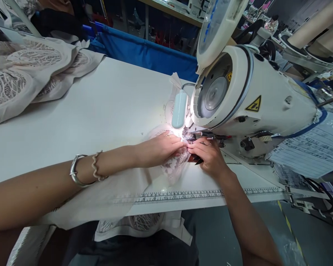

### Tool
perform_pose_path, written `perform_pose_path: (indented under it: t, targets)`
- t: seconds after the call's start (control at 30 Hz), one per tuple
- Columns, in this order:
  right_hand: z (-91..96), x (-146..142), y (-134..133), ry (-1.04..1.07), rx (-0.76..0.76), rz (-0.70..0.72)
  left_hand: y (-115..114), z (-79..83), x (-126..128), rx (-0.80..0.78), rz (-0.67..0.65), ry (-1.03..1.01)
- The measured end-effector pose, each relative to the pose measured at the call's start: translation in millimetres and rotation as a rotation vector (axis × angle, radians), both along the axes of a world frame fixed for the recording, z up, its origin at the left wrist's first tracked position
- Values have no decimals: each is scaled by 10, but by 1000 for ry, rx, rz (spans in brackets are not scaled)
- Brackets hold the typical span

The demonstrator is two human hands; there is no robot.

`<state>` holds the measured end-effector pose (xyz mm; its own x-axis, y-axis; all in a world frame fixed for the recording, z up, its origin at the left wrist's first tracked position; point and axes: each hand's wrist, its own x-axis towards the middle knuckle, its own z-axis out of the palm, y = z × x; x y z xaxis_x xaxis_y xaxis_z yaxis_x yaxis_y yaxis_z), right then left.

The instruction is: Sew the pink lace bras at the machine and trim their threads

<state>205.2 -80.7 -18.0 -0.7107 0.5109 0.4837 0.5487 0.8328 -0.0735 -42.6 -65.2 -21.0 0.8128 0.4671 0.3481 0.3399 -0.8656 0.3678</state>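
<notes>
Under the sewing machine head lies a pale pink lace bra piece, brightly lit at the presser foot. My left hand rests over it from the left, fingers together and gripping the fabric just beside the foot. From the right, my right hand pinches the fabric's edge in front of the foot. A dark pointed tool, perhaps thread snips, shows beneath my right palm; its handle is hidden. Sheer fabric trails under my left forearm over the table's front edge.
A small lamp hangs by the needle area. Stacked lace bra pieces lie at the table's far left, and another piece is on my lap. A ruler strip runs along the front edge. Blue cloth hangs behind the table.
</notes>
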Motion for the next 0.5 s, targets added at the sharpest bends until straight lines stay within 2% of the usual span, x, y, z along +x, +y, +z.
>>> perform_pose_path:
  t: [0.1,0.23,0.37,0.5]
  targets:
    - [-18,0,-2,-11,7,-14,107,-44,-37,50,-49,11]
    - [-20,-7,-9,-40,-2,-43,206,-81,-54,52,-27,32]
    - [0,-24,-16,-54,16,-36,213,-96,-40,58,18,56]
    - [-1,-20,-8,-46,-22,-21,137,-52,-19,66,124,116]
